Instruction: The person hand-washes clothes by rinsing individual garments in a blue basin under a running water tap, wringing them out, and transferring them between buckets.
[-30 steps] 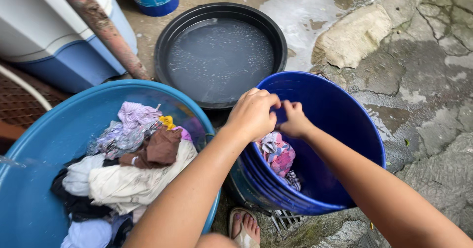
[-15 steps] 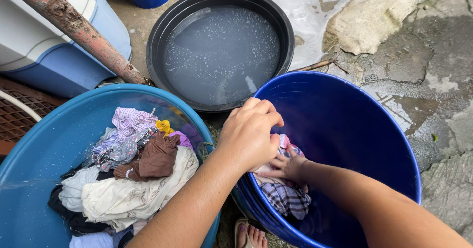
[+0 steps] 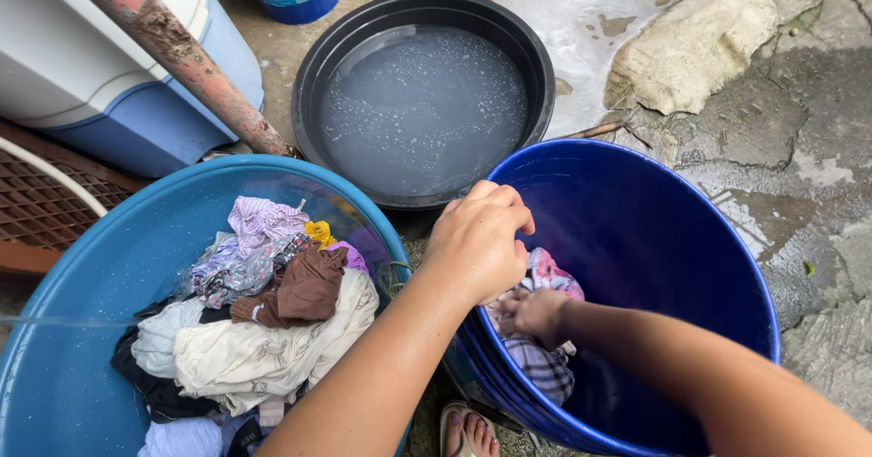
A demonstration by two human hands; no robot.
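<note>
Item: wet garments point(image 3: 536, 330), heaped inside the dark blue bucket point(image 3: 727, 266) against its near-left wall. Left hand point(image 3: 477, 239) is curled closed above them; right hand point(image 3: 536, 314) is clenched on the cloth. Step judged: wringing. A firmer two-handed twist is called for.

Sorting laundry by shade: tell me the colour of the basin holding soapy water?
Black basin, seen in the head view.

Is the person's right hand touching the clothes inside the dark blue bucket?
Touching. The head view shows the right hand deep in the dark blue bucket, its fingers pressed into the checked and pink clothes with no gap.
</note>
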